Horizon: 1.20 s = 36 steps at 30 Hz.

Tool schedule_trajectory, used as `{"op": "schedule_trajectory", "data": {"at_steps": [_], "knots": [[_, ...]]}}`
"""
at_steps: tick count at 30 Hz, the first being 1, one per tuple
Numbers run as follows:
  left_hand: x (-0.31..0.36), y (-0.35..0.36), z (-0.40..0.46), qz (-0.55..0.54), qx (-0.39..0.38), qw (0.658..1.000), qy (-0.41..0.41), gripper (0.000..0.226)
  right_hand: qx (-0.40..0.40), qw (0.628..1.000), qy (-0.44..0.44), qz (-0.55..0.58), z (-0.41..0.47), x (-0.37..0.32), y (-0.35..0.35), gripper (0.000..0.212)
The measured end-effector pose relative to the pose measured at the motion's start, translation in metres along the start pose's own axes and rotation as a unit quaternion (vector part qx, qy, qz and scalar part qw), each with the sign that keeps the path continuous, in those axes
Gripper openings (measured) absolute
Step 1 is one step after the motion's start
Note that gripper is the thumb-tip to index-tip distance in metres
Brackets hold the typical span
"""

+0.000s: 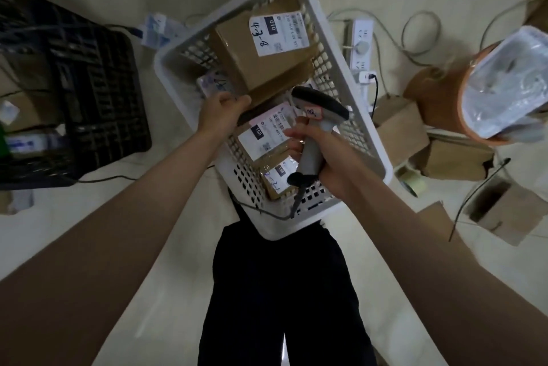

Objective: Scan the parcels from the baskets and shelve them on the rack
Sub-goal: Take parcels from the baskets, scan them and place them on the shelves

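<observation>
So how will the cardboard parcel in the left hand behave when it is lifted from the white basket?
The cardboard parcel probably stays stiff, since its faces look flat. The left hand grips only one corner, so it may tilt. It seems light, as one hand holds it.

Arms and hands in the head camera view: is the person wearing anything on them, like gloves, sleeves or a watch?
Nothing shows on them. Both forearms are bare for as far as the frame reaches, with no sleeve edge in sight. The left hand and right hand have no gloves, and I see no watch, band or ring on wrists or fingers. Lower down, the person wears dark trousers.
</observation>
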<state>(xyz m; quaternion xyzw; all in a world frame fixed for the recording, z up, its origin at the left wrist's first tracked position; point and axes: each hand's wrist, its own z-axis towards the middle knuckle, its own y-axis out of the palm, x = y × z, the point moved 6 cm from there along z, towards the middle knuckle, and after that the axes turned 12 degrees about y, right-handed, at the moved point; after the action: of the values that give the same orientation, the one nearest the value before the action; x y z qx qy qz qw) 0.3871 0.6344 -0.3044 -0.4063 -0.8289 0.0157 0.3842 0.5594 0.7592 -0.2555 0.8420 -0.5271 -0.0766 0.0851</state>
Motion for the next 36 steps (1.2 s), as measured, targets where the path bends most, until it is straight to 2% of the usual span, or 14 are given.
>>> {"op": "schedule_trajectory", "data": {"at_steps": [5,8,16,20,25,36], "knots": [[0.004,0.008,0.037,-0.100,0.041,0.994,-0.014,0.044,-0.005,1.000,0.005,0.012,0.014,0.008,-0.017,0.035],[0.007,0.014,0.048,-0.105,0.045,0.993,-0.016,0.038,-0.001,1.000,0.008,-0.007,0.016,0.010,-0.023,0.029],[-0.002,0.022,0.041,-0.117,0.021,0.993,-0.021,0.047,-0.001,1.000,-0.002,0.011,0.013,0.010,-0.025,0.029],[-0.010,0.024,0.011,-0.081,0.008,0.996,-0.030,0.051,-0.009,1.000,-0.015,0.018,0.004,0.009,-0.023,0.029],[-0.036,0.028,-0.040,-0.112,-0.025,0.993,-0.036,0.054,-0.004,1.000,-0.028,-0.007,-0.011,0.011,-0.029,0.024],[-0.085,0.015,-0.166,-0.215,0.050,0.971,-0.093,0.046,0.000,0.996,-0.043,-0.074,-0.077,0.040,-0.046,0.035]]}}
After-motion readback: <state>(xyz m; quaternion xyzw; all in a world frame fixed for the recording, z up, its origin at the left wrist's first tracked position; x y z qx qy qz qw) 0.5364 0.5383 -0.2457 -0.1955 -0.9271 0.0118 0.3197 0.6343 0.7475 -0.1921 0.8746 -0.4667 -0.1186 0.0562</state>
